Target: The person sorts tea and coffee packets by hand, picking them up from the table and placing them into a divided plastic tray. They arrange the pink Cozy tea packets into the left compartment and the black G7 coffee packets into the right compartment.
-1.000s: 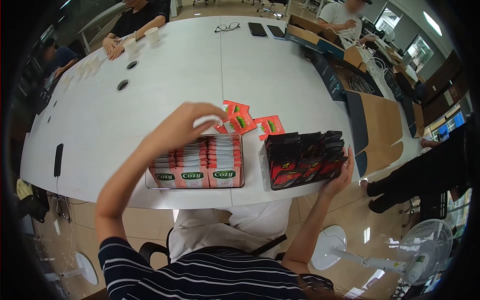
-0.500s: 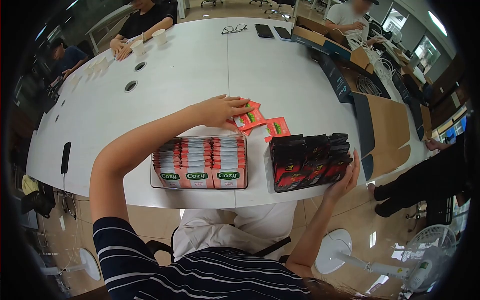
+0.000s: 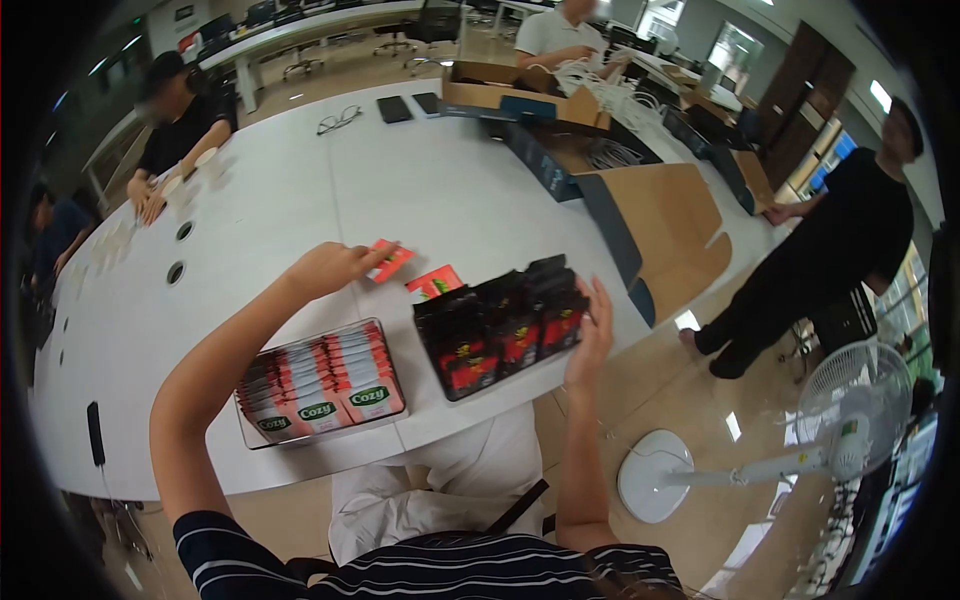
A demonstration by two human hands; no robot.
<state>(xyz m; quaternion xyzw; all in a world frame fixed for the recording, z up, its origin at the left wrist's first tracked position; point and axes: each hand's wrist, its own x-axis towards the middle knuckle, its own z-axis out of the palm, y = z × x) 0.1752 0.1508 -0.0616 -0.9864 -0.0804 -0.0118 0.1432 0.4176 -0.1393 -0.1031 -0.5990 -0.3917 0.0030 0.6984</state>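
Note:
My left hand (image 3: 340, 268) has its fingers closed on a red sachet (image 3: 392, 261) over the table. Just to the right, another red sachet (image 3: 436, 283) lies partly behind a container of black sachets (image 3: 500, 335). Along the container's right side my right hand (image 3: 592, 335) presses its fingers, holding it; the thumb is hard to see. The black sachets stand in packed rows, slightly blurred. Left of them is a clear-walled box (image 3: 400, 398) filled with rows of pink and white sachets (image 3: 318, 385) marked "Cozy", below my left forearm.
Open cardboard boxes (image 3: 655, 220) with cables stand at the right. Eyeglasses (image 3: 339, 120) and two phones (image 3: 395, 108) lie at the far side. Paper cups (image 3: 209, 163) stand near a seated person (image 3: 180, 125). Another person (image 3: 840, 230) stands at right, near a fan (image 3: 855, 410).
The view has turned right, so the table appears shifted left and tilted. My left hand now holds a red sachet slightly apart from the other one. My right hand stays at the black sachets' container.

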